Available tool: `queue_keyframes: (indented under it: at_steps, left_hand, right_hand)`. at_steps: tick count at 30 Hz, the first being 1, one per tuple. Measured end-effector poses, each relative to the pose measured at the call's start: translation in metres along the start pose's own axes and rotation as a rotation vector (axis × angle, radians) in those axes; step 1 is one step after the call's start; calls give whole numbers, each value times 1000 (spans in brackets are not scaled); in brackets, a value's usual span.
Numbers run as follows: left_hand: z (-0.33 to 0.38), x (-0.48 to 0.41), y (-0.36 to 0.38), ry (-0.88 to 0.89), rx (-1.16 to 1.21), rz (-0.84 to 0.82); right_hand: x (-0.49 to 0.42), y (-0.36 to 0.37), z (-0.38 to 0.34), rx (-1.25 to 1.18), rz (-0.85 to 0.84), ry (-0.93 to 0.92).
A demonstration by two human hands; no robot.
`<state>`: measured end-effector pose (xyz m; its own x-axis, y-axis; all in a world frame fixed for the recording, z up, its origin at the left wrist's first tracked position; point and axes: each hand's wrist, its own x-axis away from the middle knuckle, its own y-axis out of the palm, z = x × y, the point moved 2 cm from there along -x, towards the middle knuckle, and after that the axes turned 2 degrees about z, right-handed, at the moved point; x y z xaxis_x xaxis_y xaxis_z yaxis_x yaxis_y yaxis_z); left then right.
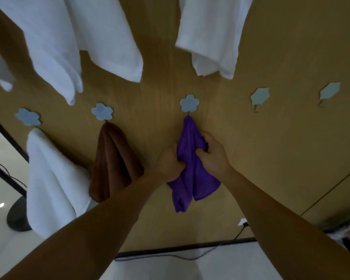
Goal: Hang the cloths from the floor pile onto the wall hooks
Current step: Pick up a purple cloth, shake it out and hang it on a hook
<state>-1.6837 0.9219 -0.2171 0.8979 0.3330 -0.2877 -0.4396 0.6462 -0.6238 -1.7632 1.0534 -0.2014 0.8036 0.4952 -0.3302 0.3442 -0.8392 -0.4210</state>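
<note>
At the lower left of the frame we see a white cloth (49,178) hanging from the first hook (28,117). Just right of it, a brown cloth (113,158) hangs from the second hook (102,111). At the centre, the purple cloth (192,174) hangs from the third hook (189,103). Our left hand (170,160) grips its left fold and our right hand (212,154) clutches its right edge. At the right, the wall carries a fourth hook (260,96) and a fifth hook (329,90).
</note>
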Motion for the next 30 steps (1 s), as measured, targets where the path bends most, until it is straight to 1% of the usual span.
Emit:
queue_keyframes:
  at_steps: [3,4,5,7,9,12,14,16,19,21,23,26,30]
  left_hand:
    - [-11,3,-3,-145,340,-58]
    - [-17,5,-4,-192,390,-88]
    - [-22,9,-3,-203,378,-114]
    - [-36,21,7,-199,232,-188]
    - [-56,36,25,-265,65,-265]
    - [-80,49,36,-357,-171,-313]
    - [-88,49,32,-366,-236,-321]
    - [-96,52,26,-352,-307,-339]
    - [-106,66,20,-291,-481,-463]
    - [-113,78,20,-253,-470,-548]
    - [-113,93,20,-183,-425,-672]
    - [-109,116,24,-18,-422,-830]
    - [-92,151,28,227,-430,-916]
  right_hand:
    - [9,-2,7,-51,41,0]
    - [11,0,12,-21,31,21]
    - [13,3,17,29,12,50]
    - [19,9,26,128,-31,119]
    - [26,13,35,197,-59,166]
    - [39,21,47,301,-147,231]
    - [49,23,52,317,-144,312]
    - [62,24,53,328,-97,364]
    - [88,26,50,403,-57,437]
    - [106,27,46,438,-32,503]
    - [127,30,38,458,-4,576]
    - [168,38,22,491,83,674]
    - [251,61,0,513,181,817]
